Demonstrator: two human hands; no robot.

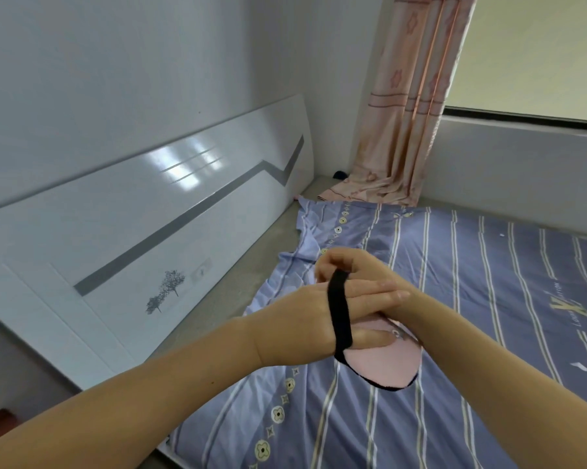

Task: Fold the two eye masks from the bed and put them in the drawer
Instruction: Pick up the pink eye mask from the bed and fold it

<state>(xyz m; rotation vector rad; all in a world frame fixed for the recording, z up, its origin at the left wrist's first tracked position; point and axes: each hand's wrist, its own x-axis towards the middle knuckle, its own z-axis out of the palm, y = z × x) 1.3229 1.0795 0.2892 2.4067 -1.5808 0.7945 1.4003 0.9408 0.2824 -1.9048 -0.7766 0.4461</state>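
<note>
A pink eye mask with a black edge hangs above the bed, held in both hands. Its black elastic strap runs over the back of my left hand, whose thumb presses on the pink fabric. My right hand crosses behind the left and pinches the top of the strap. I see only this one mask. No drawer is in view.
The bed carries a blue striped sheet with a flower border. A white glossy headboard leans against the left wall. A pink curtain hangs at the far corner beside the window.
</note>
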